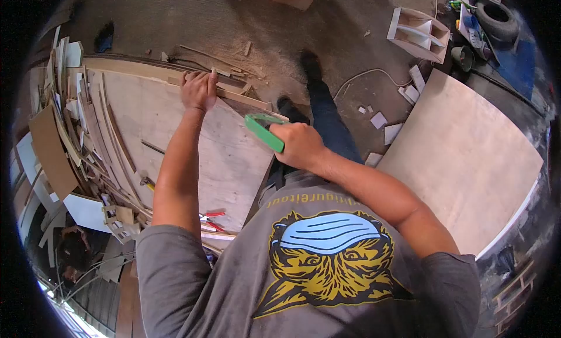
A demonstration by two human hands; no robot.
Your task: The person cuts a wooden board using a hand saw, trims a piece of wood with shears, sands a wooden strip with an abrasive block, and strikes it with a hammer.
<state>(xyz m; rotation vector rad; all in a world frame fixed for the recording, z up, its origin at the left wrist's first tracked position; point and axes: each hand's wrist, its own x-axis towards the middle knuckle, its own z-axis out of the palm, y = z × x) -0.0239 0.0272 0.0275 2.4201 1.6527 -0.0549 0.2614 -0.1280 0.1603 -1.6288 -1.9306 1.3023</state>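
My left hand point(198, 91) is closed around a narrow wooden strip point(242, 99) at the far edge of a plywood sheet point(213, 139). Its thumb points up. To the right and closer to my body, my right hand point(299, 146) grips a green-handled saw point(264, 133). The handle hangs over the plywood's right edge, near the strip's end. Most of the blade cannot be made out. On the plywood lie a thin dark rod point(153, 146), a yellow-handled tool point(148, 183) and a red-handled tool point(214, 214) close to my shirt.
Wood offcuts point(105, 133) pile up along the left. A large curved-looking panel point(464, 157) stands at the right. Behind it are a wooden box with dividers point(418, 34) and a tyre point(497, 21). Small white pieces point(378, 120) and a cable point(365, 73) lie on the floor.
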